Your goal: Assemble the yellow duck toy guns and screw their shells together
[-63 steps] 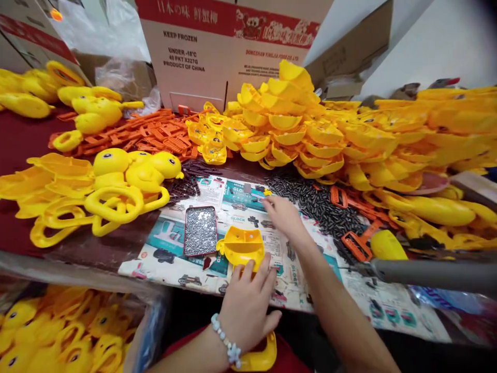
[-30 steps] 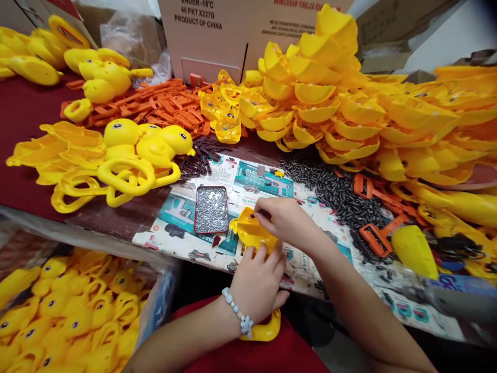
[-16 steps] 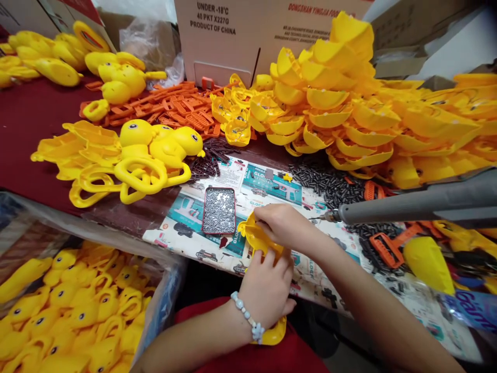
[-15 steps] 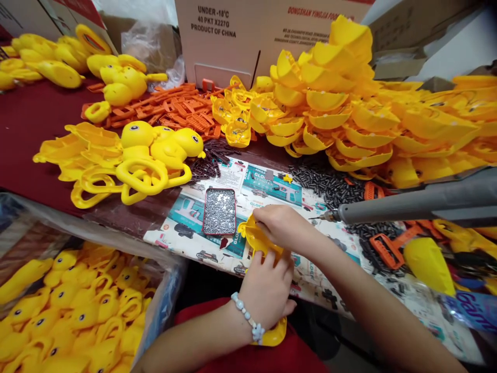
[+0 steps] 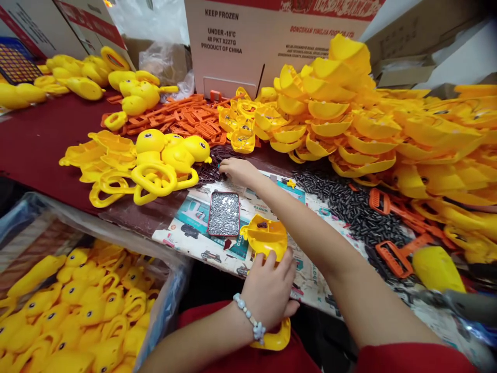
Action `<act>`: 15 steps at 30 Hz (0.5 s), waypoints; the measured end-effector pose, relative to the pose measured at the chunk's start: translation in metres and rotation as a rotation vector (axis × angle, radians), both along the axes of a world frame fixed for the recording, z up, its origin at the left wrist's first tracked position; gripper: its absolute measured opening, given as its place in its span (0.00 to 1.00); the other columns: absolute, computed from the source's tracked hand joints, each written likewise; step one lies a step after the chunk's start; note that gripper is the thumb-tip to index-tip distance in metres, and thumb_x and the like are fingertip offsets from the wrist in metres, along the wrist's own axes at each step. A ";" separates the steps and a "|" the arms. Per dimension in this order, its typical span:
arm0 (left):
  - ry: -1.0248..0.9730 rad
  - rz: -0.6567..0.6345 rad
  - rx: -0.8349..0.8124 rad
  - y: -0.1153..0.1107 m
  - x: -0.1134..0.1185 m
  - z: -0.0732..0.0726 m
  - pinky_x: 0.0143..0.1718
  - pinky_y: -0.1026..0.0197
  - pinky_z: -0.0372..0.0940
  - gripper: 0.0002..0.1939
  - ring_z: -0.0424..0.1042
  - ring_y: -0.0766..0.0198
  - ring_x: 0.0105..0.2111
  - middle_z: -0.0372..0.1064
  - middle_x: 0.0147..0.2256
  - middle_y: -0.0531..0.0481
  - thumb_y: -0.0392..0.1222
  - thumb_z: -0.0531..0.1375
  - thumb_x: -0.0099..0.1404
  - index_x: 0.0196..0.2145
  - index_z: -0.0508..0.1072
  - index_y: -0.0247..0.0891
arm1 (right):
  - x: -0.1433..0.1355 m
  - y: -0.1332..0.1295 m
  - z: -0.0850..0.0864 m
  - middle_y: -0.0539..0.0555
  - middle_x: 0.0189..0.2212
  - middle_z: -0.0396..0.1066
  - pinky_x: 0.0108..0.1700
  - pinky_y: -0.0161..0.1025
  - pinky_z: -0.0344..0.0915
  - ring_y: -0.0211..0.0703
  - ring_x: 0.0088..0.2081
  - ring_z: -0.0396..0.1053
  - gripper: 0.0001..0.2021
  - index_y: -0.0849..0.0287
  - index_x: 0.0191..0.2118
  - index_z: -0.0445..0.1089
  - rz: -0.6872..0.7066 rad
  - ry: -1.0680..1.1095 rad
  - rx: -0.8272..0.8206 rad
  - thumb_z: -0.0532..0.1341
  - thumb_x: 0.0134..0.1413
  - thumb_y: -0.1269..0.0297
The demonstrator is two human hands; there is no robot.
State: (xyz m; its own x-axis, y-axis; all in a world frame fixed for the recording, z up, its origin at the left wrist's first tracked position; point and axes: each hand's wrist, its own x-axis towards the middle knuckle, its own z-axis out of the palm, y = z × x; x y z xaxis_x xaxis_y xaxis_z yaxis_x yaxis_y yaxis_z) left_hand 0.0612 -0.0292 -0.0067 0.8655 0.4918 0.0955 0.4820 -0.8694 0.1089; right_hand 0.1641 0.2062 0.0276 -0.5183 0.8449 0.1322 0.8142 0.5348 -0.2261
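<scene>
So, yel. shell [image 5: 267, 239] w/ brn pc [image 5: 262, 225]

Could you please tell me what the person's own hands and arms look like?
The left hand and right hand are ungloved. A pale blue-and-white beaded bracelet with one larger charm circles the left wrist; a red sleeve shows on the right arm.

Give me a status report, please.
Left hand on yellow shell, right hand at dark brown parts. Shell open side up, brown piece inside. No obstruction seen.
</scene>
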 end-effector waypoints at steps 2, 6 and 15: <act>0.002 0.018 -0.012 -0.001 0.001 -0.001 0.45 0.52 0.60 0.34 0.62 0.50 0.48 0.54 0.63 0.44 0.56 0.58 0.61 0.58 0.62 0.32 | 0.005 -0.002 -0.005 0.59 0.44 0.70 0.42 0.38 0.57 0.46 0.44 0.62 0.10 0.61 0.36 0.71 0.010 0.039 0.000 0.53 0.53 0.77; 0.002 0.050 -0.032 -0.001 0.003 -0.003 0.47 0.50 0.61 0.33 0.62 0.48 0.50 0.53 0.64 0.45 0.57 0.57 0.62 0.59 0.63 0.33 | 0.034 -0.043 -0.003 0.58 0.35 0.70 0.42 0.40 0.59 0.45 0.39 0.64 0.08 0.62 0.32 0.66 -0.128 0.240 0.049 0.52 0.48 0.78; 0.005 0.045 -0.038 0.000 0.003 -0.002 0.49 0.49 0.59 0.34 0.60 0.47 0.53 0.51 0.65 0.45 0.56 0.58 0.62 0.59 0.63 0.33 | 0.073 -0.192 -0.018 0.54 0.33 0.70 0.33 0.37 0.69 0.39 0.30 0.70 0.07 0.58 0.37 0.63 -0.349 0.789 0.019 0.49 0.59 0.67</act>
State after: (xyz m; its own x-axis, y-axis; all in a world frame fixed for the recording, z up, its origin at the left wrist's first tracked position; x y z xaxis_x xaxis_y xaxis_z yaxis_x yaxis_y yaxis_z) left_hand 0.0639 -0.0294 -0.0086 0.8427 0.5335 0.0721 0.5213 -0.8421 0.1387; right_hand 0.2368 0.0143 0.0098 0.0202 0.9327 0.3601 0.5417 0.2925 -0.7881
